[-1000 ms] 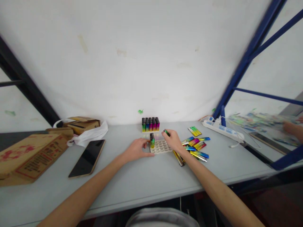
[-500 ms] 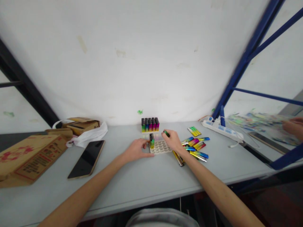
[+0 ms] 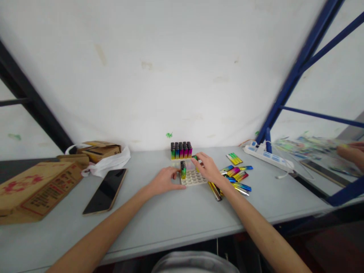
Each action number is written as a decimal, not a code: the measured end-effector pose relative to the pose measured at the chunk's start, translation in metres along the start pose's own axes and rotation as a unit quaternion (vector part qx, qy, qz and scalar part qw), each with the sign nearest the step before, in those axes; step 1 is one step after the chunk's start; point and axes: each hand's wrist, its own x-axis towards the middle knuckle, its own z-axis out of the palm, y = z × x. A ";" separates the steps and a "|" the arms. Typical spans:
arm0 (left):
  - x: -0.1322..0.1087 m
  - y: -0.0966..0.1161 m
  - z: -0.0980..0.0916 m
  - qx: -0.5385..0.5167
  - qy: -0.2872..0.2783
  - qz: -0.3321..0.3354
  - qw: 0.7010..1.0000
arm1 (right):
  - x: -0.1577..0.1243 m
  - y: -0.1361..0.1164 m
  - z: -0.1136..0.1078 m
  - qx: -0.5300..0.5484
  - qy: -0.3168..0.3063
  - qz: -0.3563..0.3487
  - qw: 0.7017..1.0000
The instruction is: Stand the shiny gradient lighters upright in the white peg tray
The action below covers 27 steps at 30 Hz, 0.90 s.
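A white holed tray [image 3: 193, 179] lies on the table, with a short row of green-and-yellow lighters [image 3: 183, 170] upright along its left side. My left hand [image 3: 167, 179] grips the tray's left end, thumb along the front edge and fingers curled beside the lighters. Over the back right of the tray, my right hand [image 3: 207, 167] is closed on a black-topped lighter [image 3: 194, 157], mostly hidden by the fingers. To the right of that hand is a loose pile of shiny multicoloured lighters [image 3: 234, 176]. Behind the tray stands a block of upright lighters [image 3: 181, 150].
A few lighters [image 3: 234, 158] lie side by side near a white power strip [image 3: 269, 157]. On the left are a phone [image 3: 105, 191], a cardboard box [image 3: 36, 189] and a white plastic bag [image 3: 113, 163]. Beyond the blue frame [image 3: 292, 76], another person's hand [image 3: 352, 153] shows.
My right hand has turned and lowered the lighter toward the back of the tray. My left hand stays at the tray's left end. The view has shifted slightly.
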 end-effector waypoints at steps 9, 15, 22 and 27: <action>0.000 -0.003 0.002 0.002 0.004 0.008 1.000 | -0.004 -0.001 -0.006 0.051 -0.185 0.021 0.981; -0.001 -0.001 0.002 0.003 0.003 0.008 1.000 | -0.004 -0.004 0.005 -0.039 -0.215 -0.026 0.976; 0.000 -0.002 0.001 0.002 -0.002 0.004 1.000 | -0.004 -0.004 0.001 -0.127 -0.210 -0.029 0.969; 0.000 -0.001 -0.001 -0.004 -0.009 -0.004 1.000 | 0.001 0.037 -0.054 -0.230 -0.045 0.080 0.969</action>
